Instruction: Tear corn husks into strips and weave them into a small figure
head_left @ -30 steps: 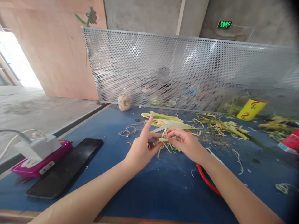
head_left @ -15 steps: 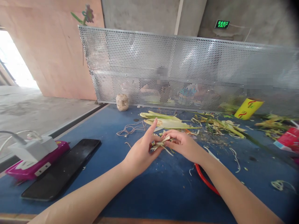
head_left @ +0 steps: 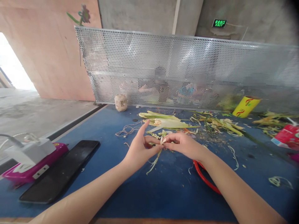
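Both hands meet over the middle of the blue table (head_left: 140,199). My left hand (head_left: 140,147) pinches a small bundle of pale green plant strips (head_left: 153,165), its index finger or thumb pointing up. From the right, my right hand (head_left: 183,143) grips the whitish end of the same strips with thumb and fingers. Loose strip ends hang below the fingertips; part of the bundle is hidden by the fingers. Just beyond the hands lie long pale green husk leaves (head_left: 173,122). Under my right forearm shows the red rim of a round container (head_left: 205,180).
A black phone (head_left: 60,171) and a purple power strip (head_left: 53,158) with a white plug lie at left. A twine ball (head_left: 121,102), plant scraps (head_left: 221,126), a yellow roll (head_left: 246,106) and a red carton (head_left: 287,137) stand farther back. A perforated metal screen (head_left: 140,62) borders the table; people sit behind it.
The strips have turned in my fingers, and a long end now hangs down toward me. Both hands have come closer together at the fingertips. The view has shifted slightly.
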A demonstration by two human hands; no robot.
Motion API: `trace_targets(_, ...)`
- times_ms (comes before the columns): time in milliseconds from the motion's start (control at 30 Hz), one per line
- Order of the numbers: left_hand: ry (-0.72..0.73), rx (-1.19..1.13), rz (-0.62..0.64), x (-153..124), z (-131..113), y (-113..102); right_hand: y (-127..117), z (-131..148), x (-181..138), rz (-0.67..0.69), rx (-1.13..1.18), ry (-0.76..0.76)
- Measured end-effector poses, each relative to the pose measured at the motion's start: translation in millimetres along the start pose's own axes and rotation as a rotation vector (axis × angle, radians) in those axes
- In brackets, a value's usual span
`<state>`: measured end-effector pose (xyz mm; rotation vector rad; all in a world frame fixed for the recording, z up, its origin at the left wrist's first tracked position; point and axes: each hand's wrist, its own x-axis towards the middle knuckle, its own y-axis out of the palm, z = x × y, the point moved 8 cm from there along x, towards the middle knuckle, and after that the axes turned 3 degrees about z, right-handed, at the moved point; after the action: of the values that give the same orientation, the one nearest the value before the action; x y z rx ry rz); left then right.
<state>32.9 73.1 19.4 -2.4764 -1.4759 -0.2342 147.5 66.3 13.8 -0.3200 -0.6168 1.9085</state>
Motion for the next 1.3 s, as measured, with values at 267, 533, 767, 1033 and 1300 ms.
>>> trace_targets(267, -0.137, -0.167, -0.037, 1, 12, -1, 0, -3, 0, -0.026, -0.076, 0.015)
trace_targets(533, -0.151, -0.237, -0.11, 3, 11, -9, -3, -1, 1, -0.105, -0.112, 0.0)
trace_targets(767, -0.265, -0.4, -0.264, 5, 30, -25, -3, 2, 1, -0.223, 0.042, -0.049)
trace_targets(1033, -0.305, -0.433, -0.238, 5, 36, -15, 13, -1, 8, -0.2, 0.288, -0.079)
trace_targets(1300, -0.263, -0.302, -0.159, 8, 21, -19, 8, 1, 5, -0.185, 0.235, -0.073)
